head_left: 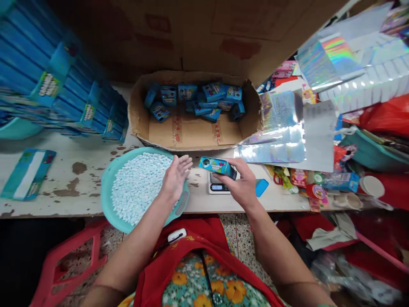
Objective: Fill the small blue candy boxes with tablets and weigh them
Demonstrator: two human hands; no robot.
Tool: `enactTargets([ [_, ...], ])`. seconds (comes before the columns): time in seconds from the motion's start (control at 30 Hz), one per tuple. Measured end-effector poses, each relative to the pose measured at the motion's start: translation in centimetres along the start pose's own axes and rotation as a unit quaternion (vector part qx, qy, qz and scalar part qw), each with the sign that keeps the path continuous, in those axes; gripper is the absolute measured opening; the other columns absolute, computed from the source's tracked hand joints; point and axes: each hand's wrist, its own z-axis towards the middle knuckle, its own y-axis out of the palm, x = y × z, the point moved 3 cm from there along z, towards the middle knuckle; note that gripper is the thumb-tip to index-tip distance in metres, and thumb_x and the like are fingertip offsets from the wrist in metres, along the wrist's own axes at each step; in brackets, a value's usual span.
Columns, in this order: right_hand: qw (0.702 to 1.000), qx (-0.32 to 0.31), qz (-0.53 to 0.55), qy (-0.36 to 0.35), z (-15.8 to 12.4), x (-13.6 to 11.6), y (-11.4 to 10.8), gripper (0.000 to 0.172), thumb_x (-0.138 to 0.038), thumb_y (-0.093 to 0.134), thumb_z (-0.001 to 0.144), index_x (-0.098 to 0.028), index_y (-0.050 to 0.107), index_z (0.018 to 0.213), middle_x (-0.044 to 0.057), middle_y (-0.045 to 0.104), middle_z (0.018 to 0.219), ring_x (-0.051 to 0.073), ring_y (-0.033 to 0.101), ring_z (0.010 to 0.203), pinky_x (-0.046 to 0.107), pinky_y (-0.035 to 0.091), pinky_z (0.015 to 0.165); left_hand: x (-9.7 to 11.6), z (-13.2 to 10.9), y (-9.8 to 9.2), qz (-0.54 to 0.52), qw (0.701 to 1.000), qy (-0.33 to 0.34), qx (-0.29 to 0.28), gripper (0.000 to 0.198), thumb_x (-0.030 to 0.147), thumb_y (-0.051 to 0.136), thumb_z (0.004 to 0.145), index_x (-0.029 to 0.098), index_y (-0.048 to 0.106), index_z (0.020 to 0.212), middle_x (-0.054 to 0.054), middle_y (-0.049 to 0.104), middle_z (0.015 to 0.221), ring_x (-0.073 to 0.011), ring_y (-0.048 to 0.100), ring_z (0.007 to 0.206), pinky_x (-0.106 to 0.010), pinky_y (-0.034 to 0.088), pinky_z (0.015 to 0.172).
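My right hand grips a small blue candy box by its right end, tilted so that its printed side shows. The box is above a small digital scale, whose lit display is partly visible; the rest of the scale is hidden by box and hand. My left hand is open, palm turned toward the box, fingers stretched out and nothing seen in it. It hovers over the right side of a turquoise basin full of pale blue candies.
An open cardboard box with several blue candy boxes stands behind. Tall stacks of blue packaging rise at left, near a flat carton. Shiny sheets and a blue lid-like piece lie right. A red stool stands below.
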Motion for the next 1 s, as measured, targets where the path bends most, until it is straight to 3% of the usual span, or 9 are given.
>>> enactTargets([
  [0.1, 0.997, -0.058, -0.024, -0.040, 0.2, -2.7, 2.4, 0.032, -0.039, 0.073, 0.075, -0.026, 0.066, 0.104, 0.003, 0.066, 0.095, 0.021, 0.059, 0.089, 0.037, 0.044, 0.084, 0.5, -0.1, 0.2, -0.114, 0.992, -0.045, -0.008, 0.045, 0.052, 0.045, 0.089, 0.015, 0.066, 0.103, -0.013, 0.062, 0.122, -0.0213, 0.059, 0.111, -0.033, 0.047, 0.092],
  [0.27, 0.997, -0.076, 0.001, -0.015, -0.2, -2.7, 6.4, 0.035, -0.043, 0.075, 0.073, -0.025, 0.066, 0.102, 0.002, 0.066, 0.093, 0.020, 0.059, 0.087, 0.034, 0.045, 0.081, 1.2, -0.6, -2.1, -0.201, 0.978, -0.033, 0.036, 0.022, 0.027, 0.051, 0.088, 0.011, 0.066, 0.093, -0.013, 0.067, 0.109, -0.0190, 0.061, 0.107, -0.032, 0.046, 0.097],
  [0.37, 0.996, -0.078, 0.038, 0.013, -0.4, -3.1, 7.2, 0.037, -0.043, 0.076, 0.070, -0.024, 0.066, 0.101, 0.001, 0.065, 0.092, 0.019, 0.059, 0.086, 0.032, 0.046, 0.079, 1.9, -1.5, -3.5, -0.213, 0.976, -0.003, 0.045, 0.017, 0.014, 0.055, 0.083, 0.011, 0.066, 0.094, -0.012, 0.068, 0.105, -0.0170, 0.063, 0.105, -0.030, 0.045, 0.099],
  [0.5, 0.996, -0.062, 0.063, 0.032, -0.9, -4.0, 7.5, 0.035, -0.041, 0.076, 0.070, -0.023, 0.067, 0.099, 0.001, 0.064, 0.092, 0.019, 0.059, 0.086, 0.032, 0.046, 0.080, 3.4, -2.5, -5.1, -0.218, 0.972, 0.044, 0.081, 0.025, -0.002, 0.058, 0.072, 0.013, 0.064, 0.091, -0.006, 0.069, 0.095, -0.0144, 0.066, 0.095, -0.030, 0.044, 0.101],
  [0.57, 0.995, -0.045, 0.078, 0.040, -1.2, -4.2, 7.9, 0.035, -0.040, 0.076, 0.070, -0.023, 0.066, 0.100, 0.001, 0.063, 0.093, 0.018, 0.059, 0.087, 0.032, 0.046, 0.080, 4.2, -2.9, -5.5, -0.200, 0.973, 0.070, 0.088, 0.023, 0.000, 0.059, 0.072, 0.015, 0.063, 0.090, -0.004, 0.068, 0.087, -0.0134, 0.067, 0.087, -0.032, 0.044, 0.102],
  [0.7, 0.989, -0.056, 0.124, 0.053, -1.7, -4.5, 9.6, 0.035, -0.040, 0.076, 0.070, -0.023, 0.067, 0.100, 0.002, 0.063, 0.093, 0.019, 0.059, 0.088, 0.032, 0.046, 0.082, 5.9, -3.7, -5.0, -0.107, 0.981, 0.159, 0.025, 0.018, 0.012, 0.065, 0.075, 0.017, 0.064, 0.092, -0.003, 0.066, 0.082, -0.0164, 0.067, 0.088, -0.038, 0.044, 0.100],
  [0.87, 0.977, -0.061, 0.182, 0.089, -1.9, -5.0, 11.9, 0.038, -0.041, 0.078, 0.066, -0.023, 0.068, 0.099, 0.001, 0.063, 0.093, 0.018, 0.059, 0.088, 0.032, 0.046, 0.081, 7.0, -5.0, -4.5, 0.065, 0.969, 0.236, 0.005, 0.017, 0.026, 0.063, 0.080, 0.016, 0.069, 0.093, -0.009, 0.068, 0.100, -0.0219, 0.064, 0.103, -0.038, 0.043, 0.102],
  [1.0, 0.966, -0.049, 0.232, 0.108, -1.8, -4.6, 12.8, 0.041, -0.040, 0.080, 0.063, -0.023, 0.068, 0.098, 0.002, 0.064, 0.096, 0.019, 0.060, 0.090, 0.033, 0.048, 0.083, 8.0, -5.6, -4.8, 0.034, 0.972, 0.231, -0.017, 0.024, 0.031, 0.066, 0.079, 0.017, 0.066, 0.098, -0.010, 0.068, 0.105, -0.0245, 0.063, 0.107, -0.041, 0.041, 0.104],
])
